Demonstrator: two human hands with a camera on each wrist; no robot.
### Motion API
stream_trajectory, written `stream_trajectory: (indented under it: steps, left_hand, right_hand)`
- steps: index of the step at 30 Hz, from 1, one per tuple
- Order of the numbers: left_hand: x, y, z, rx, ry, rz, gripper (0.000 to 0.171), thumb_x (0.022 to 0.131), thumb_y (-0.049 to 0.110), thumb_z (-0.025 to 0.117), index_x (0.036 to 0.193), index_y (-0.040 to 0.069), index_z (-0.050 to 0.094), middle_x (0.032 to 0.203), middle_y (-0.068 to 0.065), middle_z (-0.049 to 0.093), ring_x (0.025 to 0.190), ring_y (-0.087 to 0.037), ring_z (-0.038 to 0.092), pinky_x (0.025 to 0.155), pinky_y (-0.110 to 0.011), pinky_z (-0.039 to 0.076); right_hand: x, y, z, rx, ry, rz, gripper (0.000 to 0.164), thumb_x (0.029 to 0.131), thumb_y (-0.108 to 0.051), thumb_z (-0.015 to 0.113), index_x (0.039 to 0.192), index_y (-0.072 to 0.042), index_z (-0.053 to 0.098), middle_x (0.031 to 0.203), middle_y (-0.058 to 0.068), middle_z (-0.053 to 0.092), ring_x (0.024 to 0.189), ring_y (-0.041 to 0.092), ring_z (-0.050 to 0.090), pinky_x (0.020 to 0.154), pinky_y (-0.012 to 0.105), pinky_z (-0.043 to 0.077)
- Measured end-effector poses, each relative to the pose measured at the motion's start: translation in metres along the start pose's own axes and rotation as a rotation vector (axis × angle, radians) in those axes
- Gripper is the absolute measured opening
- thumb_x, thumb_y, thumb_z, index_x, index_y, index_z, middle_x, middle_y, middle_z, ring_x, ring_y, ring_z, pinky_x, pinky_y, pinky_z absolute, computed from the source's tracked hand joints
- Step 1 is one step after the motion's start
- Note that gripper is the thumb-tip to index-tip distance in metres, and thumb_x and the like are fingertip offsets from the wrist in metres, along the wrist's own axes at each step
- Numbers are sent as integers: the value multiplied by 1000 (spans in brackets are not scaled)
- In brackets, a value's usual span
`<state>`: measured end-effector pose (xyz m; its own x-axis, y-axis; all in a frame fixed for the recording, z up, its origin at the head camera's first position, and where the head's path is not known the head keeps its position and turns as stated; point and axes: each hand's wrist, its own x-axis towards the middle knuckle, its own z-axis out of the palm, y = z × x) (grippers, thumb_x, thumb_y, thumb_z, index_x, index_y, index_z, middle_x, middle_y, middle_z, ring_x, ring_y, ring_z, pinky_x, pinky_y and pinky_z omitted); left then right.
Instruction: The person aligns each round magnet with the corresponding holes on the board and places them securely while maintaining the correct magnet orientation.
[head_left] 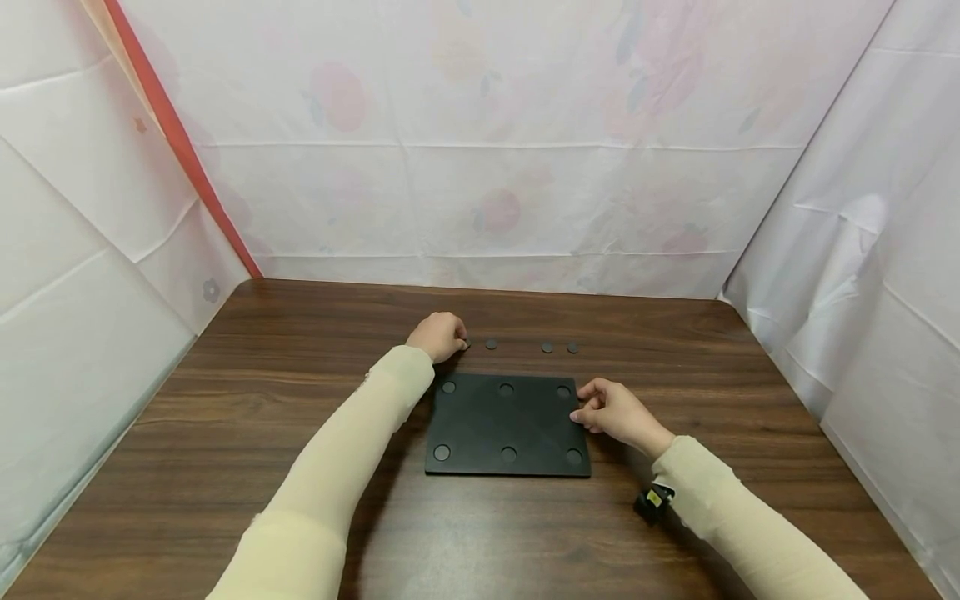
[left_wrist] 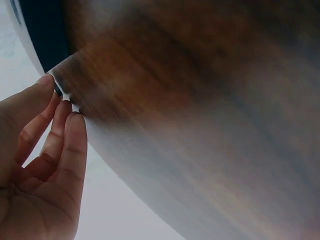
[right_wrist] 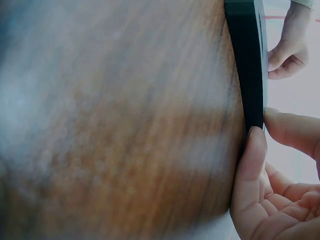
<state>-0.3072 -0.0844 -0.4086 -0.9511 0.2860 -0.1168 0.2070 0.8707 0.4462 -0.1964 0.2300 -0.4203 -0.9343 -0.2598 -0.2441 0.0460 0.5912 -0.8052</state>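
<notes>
A black rectangular board (head_left: 504,423) lies on the table, with several round recesses along its far and near edges. My right hand (head_left: 617,414) pinches the board's right edge; in the right wrist view the thumb is at its top face and a finger against its side. Beyond the board's far left corner, my left hand (head_left: 438,335) has its fingertips at a small dark disc (head_left: 467,342), mostly covered by the fingers. Further dark discs lie to its right: one close by (head_left: 491,343) and a pair, a nearer disc (head_left: 547,347) and a farther disc (head_left: 573,347).
The dark wooden table (head_left: 300,400) ends at a back edge behind the discs. Pale patterned cloth (head_left: 465,167) hangs behind it and on both sides. A small black device (head_left: 651,505) is strapped at the right wrist.
</notes>
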Motion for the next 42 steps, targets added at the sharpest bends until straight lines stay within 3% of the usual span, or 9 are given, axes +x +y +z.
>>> stream_trajectory:
  steps: [22, 30, 42]
  left_hand:
    - [-6, 1, -2, -26, 7, 21, 23, 95, 20, 66, 114, 10, 71, 116, -8, 69, 97, -23, 67, 86, -40, 55]
    - [-8, -2, 0, -41, 12, 49, 23, 96, 20, 64, 116, 11, 70, 112, -6, 69, 97, -22, 66, 86, -39, 55]
    - [-23, 0, -3, -67, 26, 117, 23, 96, 21, 64, 116, 10, 70, 113, -7, 69, 100, -21, 66, 87, -38, 55]
  right_hand:
    - [-1, -1, 0, 0, -4, 1, 40, 91, -10, 69, 123, 6, 53, 84, 10, 64, 73, 16, 62, 69, 33, 56]
    - [-1, -1, -1, -3, -5, 0, 40, 91, -11, 69, 124, 6, 53, 84, 10, 64, 72, 17, 61, 69, 32, 55]
    - [-1, -1, 0, -15, -1, -3, 40, 91, -11, 69, 124, 6, 53, 85, 10, 64, 72, 16, 62, 69, 32, 56]
